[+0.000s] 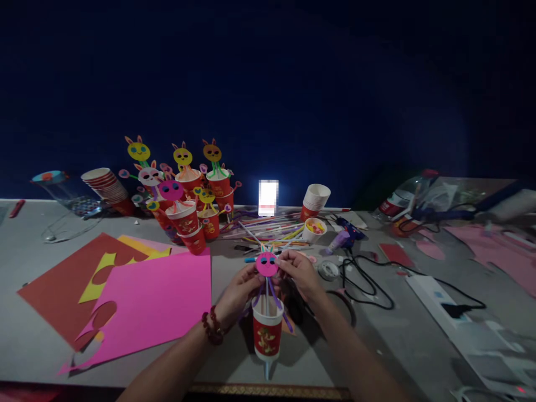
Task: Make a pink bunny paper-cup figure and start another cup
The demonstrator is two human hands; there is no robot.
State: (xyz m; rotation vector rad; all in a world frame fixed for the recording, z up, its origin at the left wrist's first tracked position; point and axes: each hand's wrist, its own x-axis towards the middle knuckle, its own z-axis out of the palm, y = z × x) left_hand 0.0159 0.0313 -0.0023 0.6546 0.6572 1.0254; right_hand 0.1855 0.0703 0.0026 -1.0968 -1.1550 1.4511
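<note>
A round pink paper bunny face (267, 264) with small ears and half-lidded eyes is between my two hands. The fingers of my left hand (243, 287) pinch its left edge, and those of my right hand (300, 272) pinch its right edge. Below the face, purple pipe cleaners (274, 292) spread down around a pale stick. That stick runs into a red paper cup (267, 335) with a gold print and a white rim. Its lower end sticks out under the cup's base. Parts of my fingertips are hidden behind the face.
Finished bunny cups (181, 216) stand at the back left. Pink card sheets (167, 301) lie to the left. Loose sticks and pipe cleaners (272, 230), a glue gun (352, 230) with its black cable, and stacked cups (316, 200) sit behind. A power strip (439, 307) is at right.
</note>
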